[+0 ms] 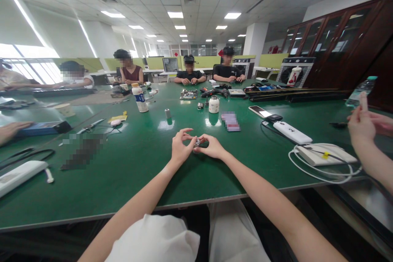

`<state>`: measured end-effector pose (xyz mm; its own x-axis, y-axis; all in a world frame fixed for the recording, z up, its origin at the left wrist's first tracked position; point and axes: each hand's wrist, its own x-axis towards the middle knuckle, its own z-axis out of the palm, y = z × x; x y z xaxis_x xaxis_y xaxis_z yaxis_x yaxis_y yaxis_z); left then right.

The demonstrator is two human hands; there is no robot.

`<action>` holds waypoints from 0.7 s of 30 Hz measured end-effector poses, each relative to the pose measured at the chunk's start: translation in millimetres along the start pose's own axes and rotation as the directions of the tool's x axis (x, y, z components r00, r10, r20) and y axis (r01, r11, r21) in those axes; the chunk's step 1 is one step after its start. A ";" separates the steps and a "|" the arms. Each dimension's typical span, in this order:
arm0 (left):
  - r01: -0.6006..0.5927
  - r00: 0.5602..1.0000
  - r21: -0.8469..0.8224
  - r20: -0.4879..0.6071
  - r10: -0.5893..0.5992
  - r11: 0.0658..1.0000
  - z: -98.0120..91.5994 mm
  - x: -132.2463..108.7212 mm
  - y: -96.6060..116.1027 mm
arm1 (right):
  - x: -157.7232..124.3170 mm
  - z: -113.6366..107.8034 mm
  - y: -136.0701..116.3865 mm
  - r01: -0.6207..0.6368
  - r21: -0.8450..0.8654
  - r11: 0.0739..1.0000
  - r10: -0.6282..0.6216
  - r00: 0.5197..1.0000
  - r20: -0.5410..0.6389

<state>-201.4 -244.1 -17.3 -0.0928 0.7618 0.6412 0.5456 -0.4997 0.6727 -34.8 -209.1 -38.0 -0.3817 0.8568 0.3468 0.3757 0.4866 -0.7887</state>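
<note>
A small round silvery metal part (197,143) is between my two hands, just above or on the green table. My left hand (182,147) grips it from the left with thumb and a finger, the other fingers stretched out. From the right, my right hand (211,147) pinches the same part between thumb and fingers. Its exact kind is too small to make out. Beyond my left hand a small grey metal cylinder (167,113) stands upright. A squat white jar with small prints (214,105) stands beyond my right hand, with a blurred pinkish packet (231,121) beside it.
To the right lie a phone (259,111), a white power strip (292,132) and a white box (327,154) with coiled cable. A co-worker's hands (364,125) are at far right. A bottle (140,97), circuit board (188,94) and power drill (221,91) stand farther back.
</note>
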 end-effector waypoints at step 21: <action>-0.044 0.998 0.017 -0.037 0.044 0.999 4.1 -2.3 -3.3 | -2.4 -1.8 -3.7 0.030 -0.012 0.999 -0.030 1.000 -0.003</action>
<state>-199.6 -242.5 -22.5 -0.0989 0.7231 0.6836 0.5630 -0.5257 0.6377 -33.7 -212.6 -35.0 -0.3907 0.8421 0.3718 0.3742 0.5143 -0.7717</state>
